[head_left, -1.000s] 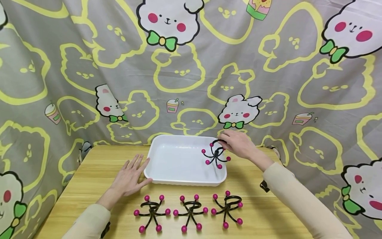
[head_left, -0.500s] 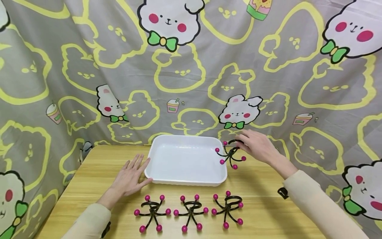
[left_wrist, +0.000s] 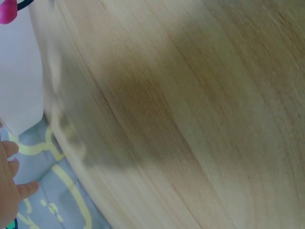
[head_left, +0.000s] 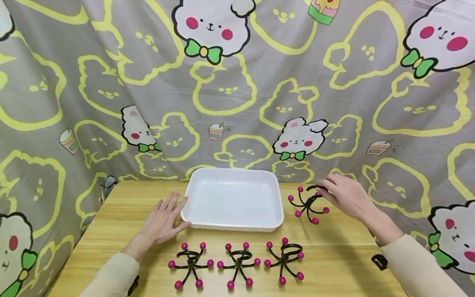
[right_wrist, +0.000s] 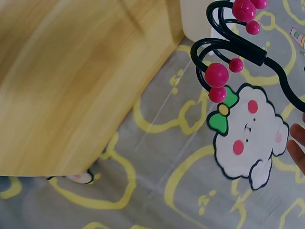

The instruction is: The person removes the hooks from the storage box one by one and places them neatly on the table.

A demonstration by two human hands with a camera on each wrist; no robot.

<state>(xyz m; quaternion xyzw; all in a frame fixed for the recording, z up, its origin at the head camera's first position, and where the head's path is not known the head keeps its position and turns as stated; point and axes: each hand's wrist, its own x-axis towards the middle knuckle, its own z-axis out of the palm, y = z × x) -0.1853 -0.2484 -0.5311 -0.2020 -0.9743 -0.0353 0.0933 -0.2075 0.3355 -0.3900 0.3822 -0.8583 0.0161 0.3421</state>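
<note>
A head massager (head_left: 309, 203) with black curved prongs and pink ball tips is in my right hand (head_left: 349, 194), right of the tray. The fingers hold it by its curved black handle, which shows as a bent stem in the right wrist view. The white tray (head_left: 233, 227) stands at the middle back of the table. Spread and straight, the fingers of my left hand (head_left: 161, 220) rest at its left rim. In front of the tray stand three similar massagers, a left one (head_left: 191, 264), a middle one (head_left: 238, 264) and a right one (head_left: 284, 262), ring handles up.
The wooden table (head_left: 122, 214) ends at a grey curtain (head_left: 237, 95) with yellow outlines and white cartoon animals. The curtain hangs close behind the tray and along both sides. Table surface shows right of the tray, under the held massager.
My right hand has carried the massager from above the tray's right end out to the right, then lower toward the table. The left hand and the three front massagers stay put.
</note>
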